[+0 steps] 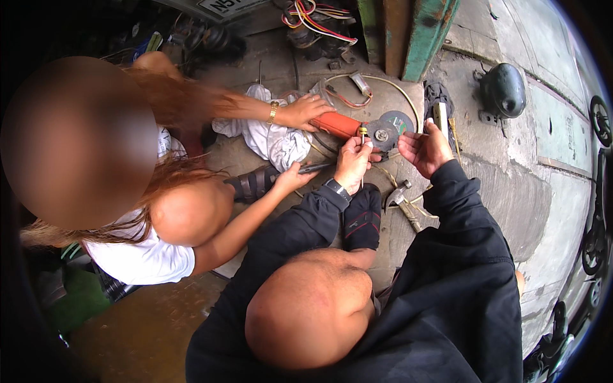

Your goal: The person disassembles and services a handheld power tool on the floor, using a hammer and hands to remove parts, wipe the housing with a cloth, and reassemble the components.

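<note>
An orange angle grinder [340, 124] lies on its side, its dark disc [383, 135] facing up, a second, green-labelled disc [400, 121] partly behind it. My left hand [353, 163] grips a thin metal tool with a yellow band [363, 131], held upright at the grinder's left of the disc. My right hand [426, 148] is just right of the discs, palm turned up, fingers loosely apart and holding nothing. A co-worker's hand [301, 113] rests on the grinder's body; their other hand [287, 179] holds a dark elongated object [314, 167].
A crouching co-worker [172, 210] is at left beside a white cloth [287, 143]. A hammer [401, 198] and cords lie near my foot. A dark metal canister [502, 90] sits at right, wired parts [306, 32] at the back by a green post [424, 35]; vehicles line the far right edge.
</note>
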{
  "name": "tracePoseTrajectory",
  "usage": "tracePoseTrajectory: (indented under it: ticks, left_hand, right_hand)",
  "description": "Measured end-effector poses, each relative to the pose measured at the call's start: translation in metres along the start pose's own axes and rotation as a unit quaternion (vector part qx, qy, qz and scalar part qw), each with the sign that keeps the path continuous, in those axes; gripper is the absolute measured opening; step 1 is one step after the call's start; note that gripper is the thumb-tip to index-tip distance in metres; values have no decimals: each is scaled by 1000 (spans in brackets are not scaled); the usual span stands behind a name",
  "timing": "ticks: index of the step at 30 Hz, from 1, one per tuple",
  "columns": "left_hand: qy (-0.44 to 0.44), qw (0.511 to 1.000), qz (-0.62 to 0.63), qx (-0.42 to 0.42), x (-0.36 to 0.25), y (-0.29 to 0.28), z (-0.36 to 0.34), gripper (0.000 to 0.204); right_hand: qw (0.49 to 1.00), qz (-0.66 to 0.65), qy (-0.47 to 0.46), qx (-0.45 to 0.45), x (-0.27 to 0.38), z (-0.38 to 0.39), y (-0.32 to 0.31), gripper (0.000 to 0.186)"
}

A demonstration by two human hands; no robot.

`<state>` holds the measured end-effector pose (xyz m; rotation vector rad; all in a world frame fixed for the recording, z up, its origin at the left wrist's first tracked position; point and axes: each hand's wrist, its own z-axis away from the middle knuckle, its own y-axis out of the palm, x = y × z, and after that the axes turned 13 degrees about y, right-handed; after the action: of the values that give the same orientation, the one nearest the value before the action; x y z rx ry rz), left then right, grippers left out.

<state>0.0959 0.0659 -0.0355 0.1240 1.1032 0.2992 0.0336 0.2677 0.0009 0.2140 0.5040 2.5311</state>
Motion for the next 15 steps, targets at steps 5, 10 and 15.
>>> tracePoseTrajectory:
  ticks: [5,10,15]
  left_hand:
    - [-5,1000,-2,4,1,6,-1,14]
    - [83,995,26,42,14,-11,-2,11]
    - [12,1000,-7,14,6,-1,-2,13]
  right_hand:
    - [955,241,-150,-86,2,10,23,46]
    - [228,798,-556,27,-32,23,43,41]
    - [452,736,-498,-76,-27,20,45,35]
